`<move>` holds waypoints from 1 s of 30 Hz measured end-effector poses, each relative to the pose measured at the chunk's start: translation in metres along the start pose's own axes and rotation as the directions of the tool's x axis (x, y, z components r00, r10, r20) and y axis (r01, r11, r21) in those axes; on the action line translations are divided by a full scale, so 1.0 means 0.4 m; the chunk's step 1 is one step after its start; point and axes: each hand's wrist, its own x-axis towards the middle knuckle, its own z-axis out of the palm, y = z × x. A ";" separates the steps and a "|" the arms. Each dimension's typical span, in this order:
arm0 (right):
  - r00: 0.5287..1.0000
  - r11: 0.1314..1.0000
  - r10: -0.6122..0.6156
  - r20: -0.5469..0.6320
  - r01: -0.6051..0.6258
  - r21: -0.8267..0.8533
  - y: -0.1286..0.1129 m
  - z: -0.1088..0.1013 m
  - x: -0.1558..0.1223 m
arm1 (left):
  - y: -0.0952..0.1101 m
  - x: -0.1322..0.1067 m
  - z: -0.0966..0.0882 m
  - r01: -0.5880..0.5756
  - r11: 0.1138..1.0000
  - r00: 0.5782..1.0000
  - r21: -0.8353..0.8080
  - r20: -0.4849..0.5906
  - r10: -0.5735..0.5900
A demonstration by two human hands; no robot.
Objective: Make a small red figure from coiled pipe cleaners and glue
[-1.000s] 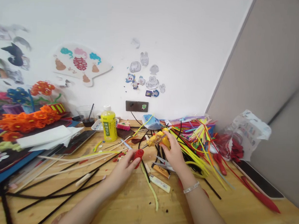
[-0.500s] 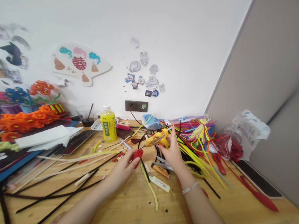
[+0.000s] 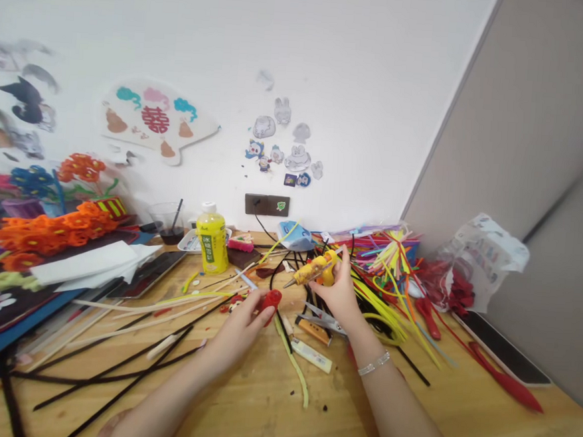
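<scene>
The background is filled by a white wall (image 3: 371, 84), below which a wooden counter (image 3: 238, 411) is spread with craft materials. The far right part of the counter is covered by a tangled heap of coloured stems (image 3: 391, 255), and the left side is crossed by long black stems (image 3: 125, 381). A fan-shaped cut-out (image 3: 138, 131) is fixed to the wall, and at the left a mass of orange flowers (image 3: 61, 229) is laid near some folded white sheets (image 3: 89, 262). A yellow bottle (image 3: 213, 241) is stood upright toward the back. The handle of a yellow glue gun (image 3: 315, 268) is gripped by the right hand (image 3: 340, 298), its fingers wrapped around it; the gun is held above the counter, its nozzle pointed down and leftward. Open scissors (image 3: 328, 319) are seen just below that hand. A small red piece (image 3: 271, 299) is pinched between the thumb and fingers of the left hand (image 3: 244, 322), and is held near the nozzle; a gap is seen between the two. A bracelet (image 3: 374, 364) is worn on the right wrist.
</scene>
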 end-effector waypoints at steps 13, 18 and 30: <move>0.995 0.995 0.059 -0.075 -0.053 0.079 -0.011 0.007 -0.001 | 0.011 -0.004 0.003 0.015 1.000 0.999 -0.004 0.034 -0.015; 0.996 0.993 0.065 -0.055 -0.059 0.101 0.000 0.003 0.001 | 0.012 -0.004 0.003 0.019 1.000 0.999 -0.001 0.036 -0.019; 0.997 0.996 0.049 -0.064 -0.044 0.077 0.013 0.000 0.003 | 0.005 0.000 0.002 0.018 1.000 1.000 -0.025 0.020 -0.017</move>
